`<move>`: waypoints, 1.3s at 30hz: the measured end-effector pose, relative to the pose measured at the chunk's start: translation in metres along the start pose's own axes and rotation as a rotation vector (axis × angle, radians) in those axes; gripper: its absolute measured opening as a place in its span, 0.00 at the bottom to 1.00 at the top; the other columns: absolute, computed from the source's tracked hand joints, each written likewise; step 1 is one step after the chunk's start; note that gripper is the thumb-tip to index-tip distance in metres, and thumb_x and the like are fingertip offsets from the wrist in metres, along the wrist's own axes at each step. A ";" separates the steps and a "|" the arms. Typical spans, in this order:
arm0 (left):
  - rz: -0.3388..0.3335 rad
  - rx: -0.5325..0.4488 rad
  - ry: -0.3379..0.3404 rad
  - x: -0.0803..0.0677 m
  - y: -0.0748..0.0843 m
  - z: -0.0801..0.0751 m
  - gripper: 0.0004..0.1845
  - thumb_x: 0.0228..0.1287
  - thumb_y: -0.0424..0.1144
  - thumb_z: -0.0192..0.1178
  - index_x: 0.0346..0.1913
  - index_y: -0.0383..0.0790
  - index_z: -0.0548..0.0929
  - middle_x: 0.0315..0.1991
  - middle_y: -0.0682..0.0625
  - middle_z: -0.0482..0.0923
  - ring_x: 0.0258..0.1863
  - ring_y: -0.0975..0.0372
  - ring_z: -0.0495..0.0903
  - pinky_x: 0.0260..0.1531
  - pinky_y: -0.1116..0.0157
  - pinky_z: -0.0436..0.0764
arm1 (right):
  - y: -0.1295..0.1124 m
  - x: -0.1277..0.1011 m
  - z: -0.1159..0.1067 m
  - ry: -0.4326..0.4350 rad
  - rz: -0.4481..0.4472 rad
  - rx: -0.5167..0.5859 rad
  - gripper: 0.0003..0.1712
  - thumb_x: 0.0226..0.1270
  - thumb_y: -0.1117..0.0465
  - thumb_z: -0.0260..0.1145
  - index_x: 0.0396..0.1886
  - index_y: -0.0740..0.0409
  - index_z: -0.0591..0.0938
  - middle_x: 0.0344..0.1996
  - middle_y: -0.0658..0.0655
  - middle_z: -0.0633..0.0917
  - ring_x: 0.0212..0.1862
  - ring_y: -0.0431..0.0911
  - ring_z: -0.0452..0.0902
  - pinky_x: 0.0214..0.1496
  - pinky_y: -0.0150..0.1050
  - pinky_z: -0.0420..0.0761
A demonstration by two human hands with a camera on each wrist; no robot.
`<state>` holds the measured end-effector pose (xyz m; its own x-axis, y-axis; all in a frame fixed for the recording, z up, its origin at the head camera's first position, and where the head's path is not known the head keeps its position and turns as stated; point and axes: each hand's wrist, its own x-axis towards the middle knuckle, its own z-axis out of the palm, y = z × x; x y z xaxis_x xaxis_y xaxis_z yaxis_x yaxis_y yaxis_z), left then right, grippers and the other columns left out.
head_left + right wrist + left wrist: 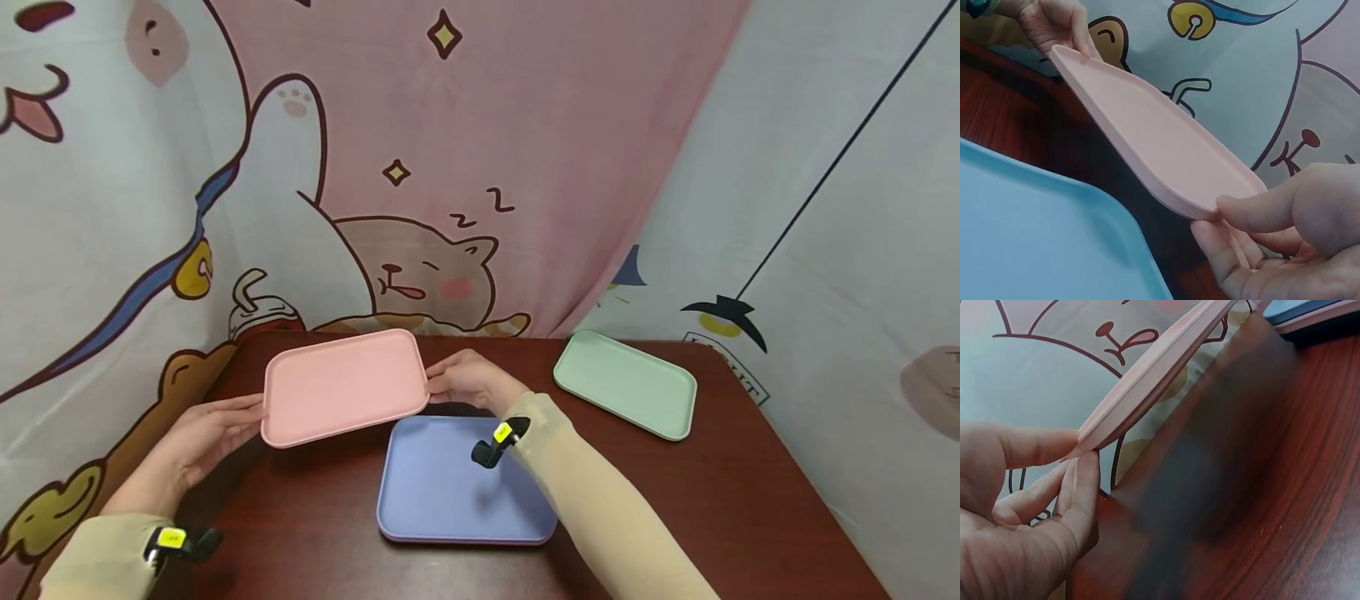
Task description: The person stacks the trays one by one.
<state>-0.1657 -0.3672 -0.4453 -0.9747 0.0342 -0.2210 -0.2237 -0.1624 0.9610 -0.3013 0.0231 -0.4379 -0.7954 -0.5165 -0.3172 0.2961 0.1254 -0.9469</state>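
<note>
Two hands hold it: your left hand (201, 433) pinches the pink tray (343, 385) at its left edge, your right hand (468, 379) pinches the right edge (thumbs on top). You have it lifted off the desk (750, 492), just behind the blue tray (442, 492); a green tray (626, 383) lies well apart, right.

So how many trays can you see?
3. The pink tray is held above the table by the left hand and right hand. The blue tray lies in front of the person. The green tray lies at right. None looks hidden.
</note>
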 end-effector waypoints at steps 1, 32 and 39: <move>0.001 -0.005 -0.003 0.000 0.001 0.002 0.12 0.76 0.27 0.62 0.57 0.35 0.87 0.47 0.55 0.88 0.47 0.64 0.88 0.49 0.67 0.87 | 0.000 -0.002 -0.002 -0.008 -0.001 -0.002 0.17 0.67 0.79 0.69 0.55 0.80 0.83 0.41 0.65 0.88 0.39 0.51 0.87 0.51 0.46 0.90; 0.058 0.103 0.002 -0.004 0.020 0.071 0.30 0.74 0.32 0.67 0.72 0.20 0.71 0.50 0.55 0.85 0.49 0.66 0.87 0.52 0.66 0.86 | -0.007 -0.083 -0.051 0.001 -0.071 0.036 0.15 0.70 0.79 0.65 0.54 0.83 0.81 0.41 0.66 0.88 0.42 0.53 0.88 0.54 0.51 0.88; 0.083 0.073 -0.020 -0.005 0.029 0.088 0.25 0.74 0.32 0.68 0.69 0.25 0.78 0.49 0.55 0.86 0.49 0.65 0.87 0.52 0.67 0.86 | -0.010 -0.103 -0.058 0.032 -0.090 0.049 0.16 0.69 0.79 0.66 0.54 0.82 0.81 0.39 0.65 0.89 0.42 0.53 0.89 0.54 0.51 0.88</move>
<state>-0.1678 -0.2851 -0.4013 -0.9895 0.0430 -0.1377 -0.1412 -0.0931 0.9856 -0.2532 0.1243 -0.3987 -0.8360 -0.4967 -0.2334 0.2478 0.0379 -0.9681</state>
